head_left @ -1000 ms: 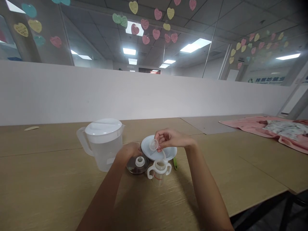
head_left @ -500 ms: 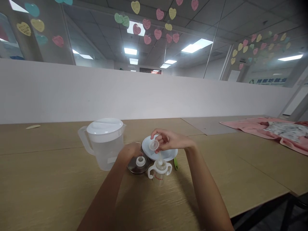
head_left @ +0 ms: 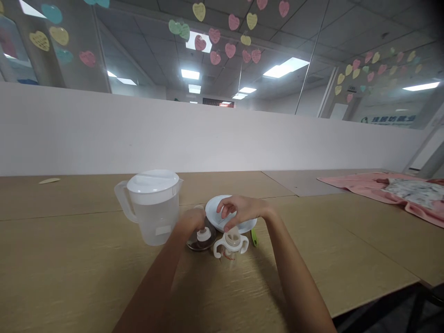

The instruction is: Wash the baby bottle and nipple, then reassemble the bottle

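Note:
My left hand [head_left: 191, 219] reaches down over a dark round dish [head_left: 196, 247], its fingers closed on the top of a white-ringed bottle nipple [head_left: 204, 235]. My right hand [head_left: 243, 210] hangs above a clear baby bottle [head_left: 228, 254] with a white two-handled collar. Its fingers are curled but apart, the thumb close to the bottle's open neck, and I see nothing held in them. The bottle stands upright on the table. Behind it, partly under my right hand, lies a pale blue-white plate [head_left: 214, 204].
A lidded, translucent pitcher [head_left: 156, 215] stands left of my left hand. Right of the bottle lies a green-handled item [head_left: 254, 237], partly hidden by the plate. A pink cloth [head_left: 360, 185] with a patterned garment covers the far right. A white wall [head_left: 208, 138] borders the table's back.
The clear round cap in my right hand is no longer visible, and that hand's fingers have parted. My left fingers have moved right onto the nipple.

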Tool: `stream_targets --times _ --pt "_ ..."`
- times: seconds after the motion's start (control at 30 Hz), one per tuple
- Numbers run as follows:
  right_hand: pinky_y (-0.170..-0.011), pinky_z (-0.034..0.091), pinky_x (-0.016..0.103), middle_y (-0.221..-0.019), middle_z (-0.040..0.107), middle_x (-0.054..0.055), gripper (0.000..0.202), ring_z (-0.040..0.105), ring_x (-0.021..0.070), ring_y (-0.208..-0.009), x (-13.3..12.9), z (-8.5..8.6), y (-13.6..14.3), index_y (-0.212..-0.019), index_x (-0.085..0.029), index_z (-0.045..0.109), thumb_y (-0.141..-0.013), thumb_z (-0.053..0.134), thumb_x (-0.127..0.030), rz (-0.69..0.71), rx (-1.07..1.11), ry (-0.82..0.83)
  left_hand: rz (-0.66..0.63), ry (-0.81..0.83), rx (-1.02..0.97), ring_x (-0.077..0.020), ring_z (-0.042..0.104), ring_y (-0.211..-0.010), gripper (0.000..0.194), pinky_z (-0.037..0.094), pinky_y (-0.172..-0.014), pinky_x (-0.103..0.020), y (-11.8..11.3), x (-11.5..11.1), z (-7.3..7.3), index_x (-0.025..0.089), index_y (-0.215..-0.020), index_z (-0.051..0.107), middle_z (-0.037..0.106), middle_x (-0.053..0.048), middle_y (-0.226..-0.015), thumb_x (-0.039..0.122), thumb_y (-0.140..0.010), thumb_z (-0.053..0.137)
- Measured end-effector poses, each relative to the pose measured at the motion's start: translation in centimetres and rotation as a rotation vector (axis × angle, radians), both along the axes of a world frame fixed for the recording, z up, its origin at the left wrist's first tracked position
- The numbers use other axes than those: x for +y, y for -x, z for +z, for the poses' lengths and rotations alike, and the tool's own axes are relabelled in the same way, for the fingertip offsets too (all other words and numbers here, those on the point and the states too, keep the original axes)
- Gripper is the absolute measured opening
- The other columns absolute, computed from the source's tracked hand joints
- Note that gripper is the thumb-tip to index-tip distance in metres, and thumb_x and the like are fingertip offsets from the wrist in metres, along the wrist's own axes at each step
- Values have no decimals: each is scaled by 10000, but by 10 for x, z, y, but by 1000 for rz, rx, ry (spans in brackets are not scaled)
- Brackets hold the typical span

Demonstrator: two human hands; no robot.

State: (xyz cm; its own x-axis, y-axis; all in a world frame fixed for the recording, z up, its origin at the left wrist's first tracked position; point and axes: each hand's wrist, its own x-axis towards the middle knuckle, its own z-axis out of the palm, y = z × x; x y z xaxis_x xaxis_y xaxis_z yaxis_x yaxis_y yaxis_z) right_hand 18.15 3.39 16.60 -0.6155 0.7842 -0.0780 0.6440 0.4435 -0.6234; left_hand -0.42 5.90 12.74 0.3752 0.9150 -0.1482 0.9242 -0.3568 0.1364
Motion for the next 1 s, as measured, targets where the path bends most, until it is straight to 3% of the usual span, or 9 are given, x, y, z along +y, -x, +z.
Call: stream_targets --times 0.17,0.27,0.33,0.47,0.57,0.7,0.8,1.0 --pt "-855 462 334 -1030 627 62 555 581 183 -970 0 1 -1 -1096 -197 571 -633 751 -444 -110 169 -168 27 -94 49 -208 622 -689 174 426 -606 -272 13 -27 42 148 -779 673 684 -88 -756 180 -782 501" --pt "-877 454 349 -1147 584 79 673 554 194 -1042 -5 4 10 -1207 -211 496 -623 758 -421 -111 285 -256 -42 -293 -37 -198 610 -773 350 416 -655 -276 14 -53 67 141 -889 637 668 -102 -884 268 -926 312" --pt "-859 452 333 -1119 595 57 605 557 188 -1017 -10 6 21 -1170 -212 512 -635 741 -379 -62 347 -315 -103 -433 -106 -182 603 -809 350 408 -662 -260 9 -67 76 164 -958 602 653 -79 -949 272 -953 270" --pt "-721 449 275 -857 624 -2 226 569 167 -818 -16 7 44 -868 -188 557 -663 631 -247 -135 433 -466 -26 -575 31 -201 613 -801 213 389 -645 -265 -5 -78 81 151 -978 552 642 -84 -877 209 -937 352" --pt "-695 435 259 -781 610 -8 147 552 164 -767 -14 3 53 -793 -188 533 -648 555 -192 -224 519 -564 -39 -643 94 -217 619 -779 181 391 -653 -279 -8 -76 81 146 -978 534 629 -78 -764 198 -935 366" --pt "-710 444 259 -782 621 7 149 554 167 -766 -11 0 54 -769 -183 549 -628 500 -178 -260 702 -727 -150 -792 65 -232 612 -805 217 405 -670 -295 -7 -76 83 147 -962 529 633 -86 -770 217 -950 324" --pt "-707 462 269 -808 636 17 186 564 165 -760 -16 1 55 -827 -191 577 -655 508 -188 -270 781 -934 -204 -894 -68 -208 602 -798 245 407 -675 -282 -6 -81 85 153 -889 535 645 -80 -802 240 -956 316" --pt "-712 513 305 -898 650 35 403 606 167 -794 -28 4 63 -1129 -211 536 -727 529 -174 -255 838 -1330 -213 -895 -638 -111 540 -587 218 365 -547 -215 -1 -90 86 184 -801 529 614 23 -669 280 -930 381"
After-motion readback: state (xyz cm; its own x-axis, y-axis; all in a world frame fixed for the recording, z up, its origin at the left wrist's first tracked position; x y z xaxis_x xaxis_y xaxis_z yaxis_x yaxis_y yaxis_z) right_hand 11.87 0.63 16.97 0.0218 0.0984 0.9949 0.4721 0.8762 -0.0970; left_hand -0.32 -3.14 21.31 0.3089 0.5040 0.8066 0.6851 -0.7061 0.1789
